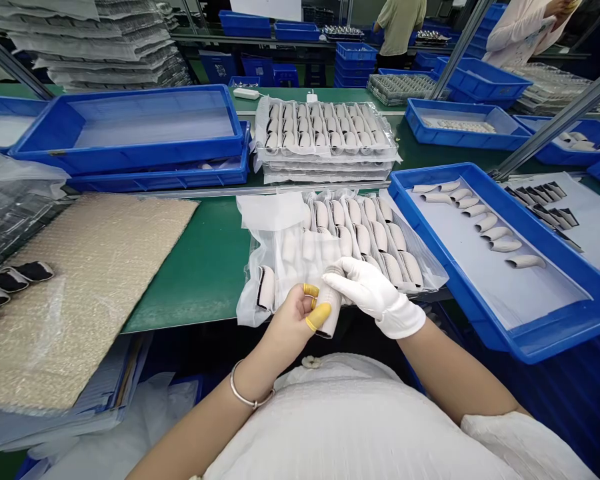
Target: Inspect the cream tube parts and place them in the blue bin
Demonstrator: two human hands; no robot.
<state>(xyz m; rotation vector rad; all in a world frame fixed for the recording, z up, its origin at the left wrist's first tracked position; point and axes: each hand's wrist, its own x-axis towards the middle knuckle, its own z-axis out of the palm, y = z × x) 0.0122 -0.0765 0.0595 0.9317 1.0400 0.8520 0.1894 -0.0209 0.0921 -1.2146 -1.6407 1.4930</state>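
"Holding what, and where?"

"Pinching a curved beige sleeve (pixel 331 310) at the near edge of the tray (pixel 435 270), between yellow-capped fingertips of the left hand (pixel 293 317). Steadying its upper end with the white-gloved right hand (pixel 373 287)."

"Any grip open?"

"Not visibly; closed on the same sleeve from both sides."

"And the tray, how full?"

"Well filled with similar sleeves across the right side. Veiled on the left by white film (pixel 273 212), with faint sleeve shapes beneath; impossible to judge every slot there."

"Anything outside?"

"Roughly ten loose sleeves (pixel 526 261) in the blue bin (pixel 555 340) to the right. Behind, a stack of trays (pixel 325 170), loaded in rows on top."
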